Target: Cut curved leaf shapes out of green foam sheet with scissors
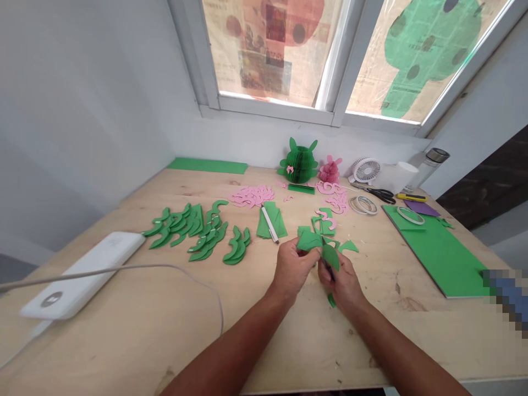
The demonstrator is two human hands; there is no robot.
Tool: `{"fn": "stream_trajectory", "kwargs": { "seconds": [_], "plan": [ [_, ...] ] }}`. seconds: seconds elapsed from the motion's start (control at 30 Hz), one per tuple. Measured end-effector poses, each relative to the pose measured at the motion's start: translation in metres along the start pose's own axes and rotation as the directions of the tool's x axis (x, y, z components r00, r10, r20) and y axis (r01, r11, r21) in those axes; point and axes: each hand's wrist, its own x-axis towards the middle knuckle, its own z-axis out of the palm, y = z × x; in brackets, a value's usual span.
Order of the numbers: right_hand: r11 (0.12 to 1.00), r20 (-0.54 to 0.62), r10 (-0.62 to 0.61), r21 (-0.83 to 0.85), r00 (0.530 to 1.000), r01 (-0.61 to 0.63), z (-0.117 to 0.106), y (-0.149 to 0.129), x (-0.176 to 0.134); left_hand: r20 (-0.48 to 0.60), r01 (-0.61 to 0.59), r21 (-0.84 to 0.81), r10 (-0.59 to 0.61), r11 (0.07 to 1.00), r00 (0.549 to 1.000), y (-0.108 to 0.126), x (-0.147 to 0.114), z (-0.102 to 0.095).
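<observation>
My left hand (292, 264) is closed on a piece of green paper (309, 240), pinched between thumb and fingers. My right hand (344, 286) is wrapped around a pair of scissors (327, 268), whose dark handles show only in part; the blades meet the paper. A cut flap of green paper (331, 257) hangs over the right fingers. Just beyond my hands lie green paper scraps (350, 246) and a pink curved cutout (329, 220). A white pen (270, 224) rests on a stack of green sheets (280, 224) to the left.
Green curved cutouts (237, 246) and pink ones (251, 195) lie in piles. A white power bank (88, 269) with a cable sits left. At the back stand a green paper figure (300, 165), a pink one (329, 170) and a fan (366, 170). Green card (449, 258) lies right.
</observation>
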Motion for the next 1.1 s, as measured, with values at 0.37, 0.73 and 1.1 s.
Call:
{"fn": "stream_trajectory", "kwargs": {
  "seconds": [0.37, 0.73, 1.1],
  "plan": [
    [1.000, 0.003, 0.007, -0.005, 1.000, -0.007, 0.0000, -0.0003, 0.0003, 0.006, 0.007, -0.005, -0.007, 1.000, 1.000, -0.0011, 0.0016, -0.0007],
    [1.000, -0.018, 0.005, -0.021, 1.000, -0.006, 0.0008, -0.0003, 0.0007, -0.001, 0.018, -0.021, -0.018, 1.000, 1.000, 0.0003, 0.0009, -0.0006],
    [0.999, -0.003, 0.008, -0.036, 1.000, -0.008, -0.0006, -0.0021, 0.0016, 0.030, 0.064, -0.028, -0.063, 0.998, 0.998, 0.0029, 0.0020, -0.0026]
  ]
}}
